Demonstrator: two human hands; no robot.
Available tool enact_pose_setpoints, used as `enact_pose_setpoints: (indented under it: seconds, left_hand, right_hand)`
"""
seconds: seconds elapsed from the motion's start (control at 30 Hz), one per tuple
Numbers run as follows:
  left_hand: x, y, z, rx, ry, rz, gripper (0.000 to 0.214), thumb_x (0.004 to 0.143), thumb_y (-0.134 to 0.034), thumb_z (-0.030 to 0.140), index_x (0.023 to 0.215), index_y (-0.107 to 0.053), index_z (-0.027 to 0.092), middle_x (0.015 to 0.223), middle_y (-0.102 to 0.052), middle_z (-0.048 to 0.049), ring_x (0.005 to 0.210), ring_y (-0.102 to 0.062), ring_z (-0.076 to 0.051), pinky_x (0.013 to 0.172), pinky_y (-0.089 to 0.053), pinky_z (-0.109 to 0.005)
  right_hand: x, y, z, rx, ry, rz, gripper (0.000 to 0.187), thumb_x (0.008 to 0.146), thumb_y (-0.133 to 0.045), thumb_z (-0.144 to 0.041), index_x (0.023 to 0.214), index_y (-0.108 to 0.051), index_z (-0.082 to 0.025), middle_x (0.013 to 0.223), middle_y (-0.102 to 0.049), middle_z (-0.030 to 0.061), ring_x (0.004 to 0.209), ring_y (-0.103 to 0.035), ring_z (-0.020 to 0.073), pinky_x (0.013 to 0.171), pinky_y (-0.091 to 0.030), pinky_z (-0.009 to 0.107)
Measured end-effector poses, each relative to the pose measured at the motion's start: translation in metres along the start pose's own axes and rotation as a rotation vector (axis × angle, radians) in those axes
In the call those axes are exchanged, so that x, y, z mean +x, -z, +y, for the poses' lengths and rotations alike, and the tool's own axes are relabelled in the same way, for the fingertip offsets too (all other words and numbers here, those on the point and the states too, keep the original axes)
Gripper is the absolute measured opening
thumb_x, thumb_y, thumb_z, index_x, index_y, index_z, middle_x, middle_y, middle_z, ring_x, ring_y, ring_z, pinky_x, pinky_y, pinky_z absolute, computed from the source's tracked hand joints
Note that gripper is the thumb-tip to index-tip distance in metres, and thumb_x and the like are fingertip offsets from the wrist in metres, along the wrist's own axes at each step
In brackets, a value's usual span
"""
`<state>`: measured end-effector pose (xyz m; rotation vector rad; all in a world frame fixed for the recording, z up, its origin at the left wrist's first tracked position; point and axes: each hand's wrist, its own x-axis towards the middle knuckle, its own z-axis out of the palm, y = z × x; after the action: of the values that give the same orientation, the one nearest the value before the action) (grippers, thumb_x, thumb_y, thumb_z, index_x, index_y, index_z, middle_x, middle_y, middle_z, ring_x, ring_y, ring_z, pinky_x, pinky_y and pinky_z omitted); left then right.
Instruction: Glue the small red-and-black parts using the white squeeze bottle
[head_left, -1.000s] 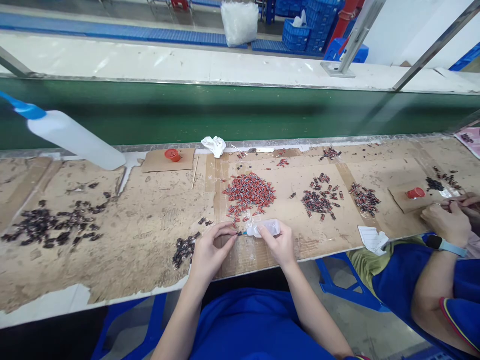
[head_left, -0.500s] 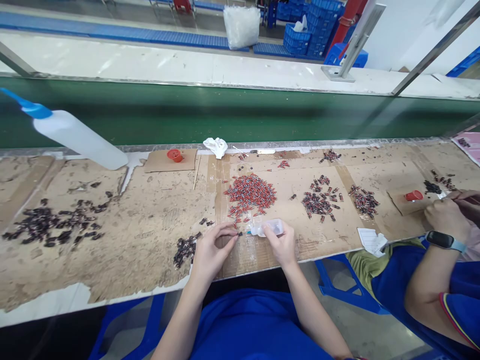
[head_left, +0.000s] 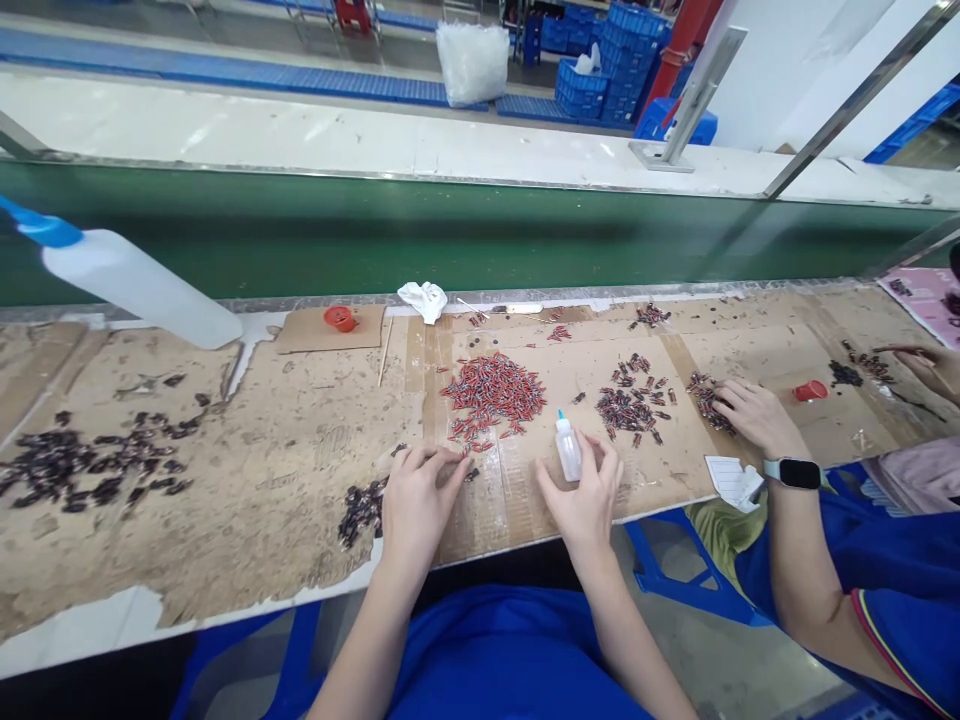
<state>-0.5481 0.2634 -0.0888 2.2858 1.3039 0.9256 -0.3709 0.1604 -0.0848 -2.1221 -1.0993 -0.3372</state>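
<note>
My left hand [head_left: 421, 500] is just in front of the pile of small red-and-grey parts [head_left: 496, 395], thumb and forefinger pinched together. Whatever is between those fingertips is too small to make out. A dark small part [head_left: 472, 474] lies beside the fingertips. To the right, my right hand [head_left: 589, 490] has its thumb and fingers spread around a small clear squeeze bottle [head_left: 568, 452] with a blue tip. The bottle points tip-up; the thumb is apart from it, and the fingers are close to its right side. Dark finished-looking parts [head_left: 361, 510] lie left of my left hand.
A large white bottle [head_left: 142, 285] with a blue nozzle leans at the left. Red cups [head_left: 340, 319], a crumpled tissue [head_left: 423, 301] and a wooden stick [head_left: 385, 352] lie along the back. A co-worker's hand [head_left: 761, 415] reaches into a neighbouring pile at right; another hand [head_left: 926, 368] is beyond.
The squeeze bottle went from lying tilted in my right hand's grip to tip-up, and those fingers spread. My left hand stayed near the pile. The co-worker's hand moved left to a pile.
</note>
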Motion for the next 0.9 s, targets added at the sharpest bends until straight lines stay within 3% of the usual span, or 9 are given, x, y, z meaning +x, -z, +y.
enact_pose_setpoints:
  seconds: [0.13, 0.23, 0.4, 0.5, 0.7, 0.9]
  left_hand:
    - [-0.003, -0.004, -0.003, 0.018, -0.072, -0.029, 0.025, 0.092, -0.05, 0.035, 0.078, -0.067, 0.022, 0.082, -0.067, -0.0065, 0.081, -0.057, -0.024, 0.076, -0.047, -0.036]
    - [-0.004, -0.003, -0.006, 0.003, -0.073, -0.031, 0.024, 0.094, -0.046, 0.031, 0.08, -0.064, 0.021, 0.082, -0.066, -0.0072, 0.082, -0.057, -0.025, 0.077, -0.046, -0.037]
    - [-0.002, 0.005, 0.003, -0.181, -0.097, -0.067, 0.02, 0.094, -0.046, 0.029, 0.081, -0.06, 0.023, 0.081, -0.066, -0.0037, 0.08, -0.06, -0.021, 0.075, -0.047, -0.033]
    - [-0.004, 0.007, 0.009, -0.263, -0.092, -0.095, 0.02, 0.095, -0.046, 0.03, 0.083, -0.061, 0.023, 0.082, -0.066, -0.0029, 0.082, -0.062, -0.019, 0.077, -0.049, -0.032]
    - [-0.016, -0.001, -0.004, -0.193, -0.091, -0.094, 0.02, 0.089, -0.057, 0.037, 0.1, -0.066, 0.023, 0.098, -0.069, -0.007, 0.094, -0.063, -0.023, 0.085, -0.051, -0.038]
    - [-0.019, -0.006, -0.003, -0.169, -0.065, -0.028, 0.02, 0.092, -0.051, 0.031, 0.085, -0.067, 0.023, 0.091, -0.071, -0.0063, 0.091, -0.063, -0.023, 0.083, -0.052, -0.039]
  right_hand:
    - [0.0, 0.007, -0.02, 0.095, 0.132, 0.063, 0.034, 0.084, -0.066, -0.035, 0.112, -0.065, -0.017, 0.107, -0.057, 0.0144, 0.101, -0.056, 0.0279, 0.087, -0.051, 0.046]
    - [0.001, 0.008, -0.033, 0.223, 0.15, 0.05, 0.02, 0.087, -0.063, -0.027, 0.105, -0.069, -0.02, 0.102, -0.061, 0.0121, 0.098, -0.058, 0.0258, 0.087, -0.051, 0.044]
    - [0.003, -0.008, -0.048, 0.579, 0.113, -0.268, 0.017, 0.088, -0.064, -0.026, 0.103, -0.072, -0.025, 0.092, -0.071, 0.0075, 0.095, -0.062, 0.0235, 0.086, -0.053, 0.04]
    - [0.004, -0.021, -0.05, 0.729, 0.102, -0.393, 0.011, 0.089, -0.064, -0.028, 0.088, -0.074, -0.024, 0.082, -0.073, 0.0053, 0.091, -0.064, 0.0224, 0.084, -0.054, 0.038]
    - [0.003, -0.022, -0.044, 0.734, -0.092, -0.403, 0.014, 0.088, -0.061, -0.027, 0.081, -0.072, -0.022, 0.085, -0.073, 0.0076, 0.09, -0.065, 0.0223, 0.08, -0.055, 0.038]
    - [-0.007, -0.026, -0.048, 0.9, -0.408, -0.544, 0.021, 0.084, -0.062, -0.038, 0.083, -0.07, -0.018, 0.099, -0.076, 0.0113, 0.088, -0.073, 0.0225, 0.079, -0.06, 0.035]
